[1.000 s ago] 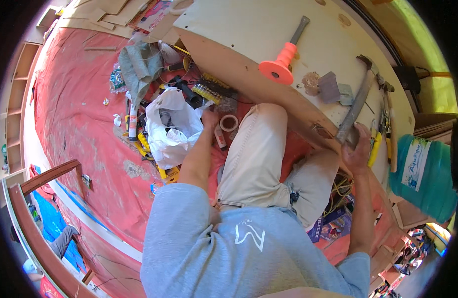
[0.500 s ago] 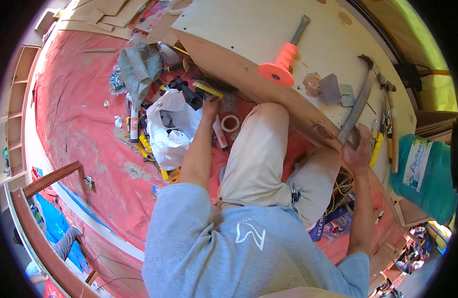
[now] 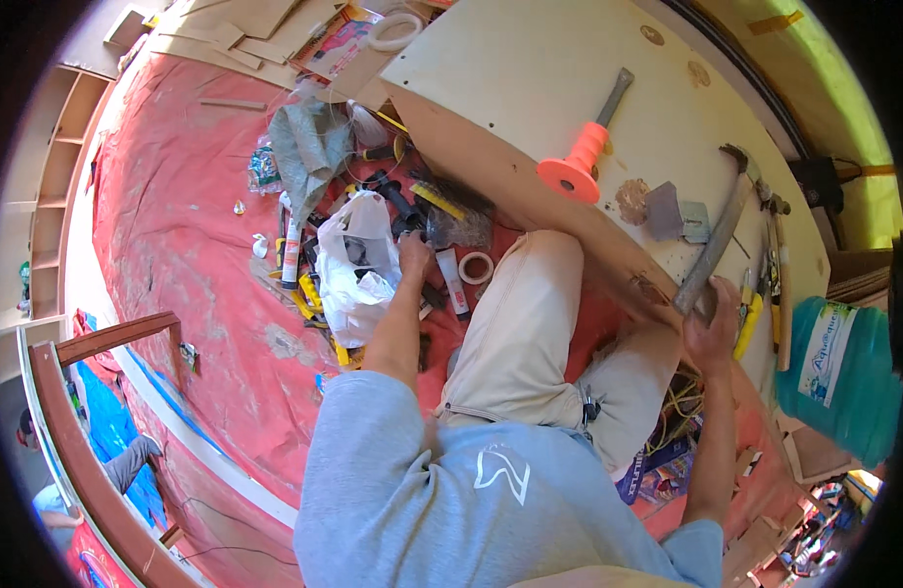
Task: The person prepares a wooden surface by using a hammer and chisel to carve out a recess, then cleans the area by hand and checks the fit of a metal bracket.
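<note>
My left hand (image 3: pixel 414 257) reaches into a pile of tools beside a white plastic bag (image 3: pixel 358 304), near a clear packet (image 3: pixel 456 227), a white tube (image 3: pixel 452 284) and a tape roll (image 3: pixel 476 268). Its fingers are partly bent; what they hold, if anything, I cannot make out. My right hand (image 3: pixel 713 323) is closed round the lower handle end of a claw hammer (image 3: pixel 721 227) at the edge of the pale board (image 3: pixel 490 69). On the board are an orange-guarded chisel (image 3: pixel 581 157), grey blocks (image 3: pixel 665 211) and other hand tools with yellow and wooden handles (image 3: pixel 750 318).
A red tarp (image 3: pixel 177 196) covers the floor. A teal water jug (image 3: pixel 843 382) stands at the right. At the left are shelving (image 3: pixel 64 167) and a wooden frame (image 3: pixel 108 343), with another person's leg (image 3: pixel 128 456) beyond it. My knees are against the board's side.
The view has shifted, so the scene sits slightly lower and further right. My left hand has moved within the tool pile, near a shifted yellow item. My right hand stays on the hammer.
</note>
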Demonstrator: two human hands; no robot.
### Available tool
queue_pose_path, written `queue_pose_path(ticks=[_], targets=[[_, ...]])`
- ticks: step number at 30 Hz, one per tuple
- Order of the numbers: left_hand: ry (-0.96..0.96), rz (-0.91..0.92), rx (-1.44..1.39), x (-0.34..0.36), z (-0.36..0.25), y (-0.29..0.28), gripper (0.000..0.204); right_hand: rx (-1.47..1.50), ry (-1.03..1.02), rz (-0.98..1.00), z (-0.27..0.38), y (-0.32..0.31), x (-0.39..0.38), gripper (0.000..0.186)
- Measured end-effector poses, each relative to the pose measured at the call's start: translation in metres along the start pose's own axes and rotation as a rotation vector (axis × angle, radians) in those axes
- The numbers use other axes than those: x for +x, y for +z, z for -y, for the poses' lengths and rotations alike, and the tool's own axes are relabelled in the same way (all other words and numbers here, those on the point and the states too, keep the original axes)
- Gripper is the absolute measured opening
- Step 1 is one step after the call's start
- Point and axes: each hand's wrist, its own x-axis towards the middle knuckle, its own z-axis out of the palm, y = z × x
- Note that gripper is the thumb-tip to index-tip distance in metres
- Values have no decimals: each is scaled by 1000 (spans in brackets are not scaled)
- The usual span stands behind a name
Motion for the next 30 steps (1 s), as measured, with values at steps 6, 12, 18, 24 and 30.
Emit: queue_pose_path(ticks=[6,12,18,24,30], targets=[[28,-240,-367,2,-29,-26,34,-23,28,15,-4,-2,-4,66],[-64,-353,-606,30,-24,-48,25,-7,1,3,9,-5,3,63],[147,-575,-440,117,-38,-40,27,-30,72,37,-8,3,-1,64],[136,-258,-163,179,-28,-33,41,48,3,22,-5,-1,18,70],[203,108,-384,203,-71,0,39,-57,40,71,-16,-14,4,70]])
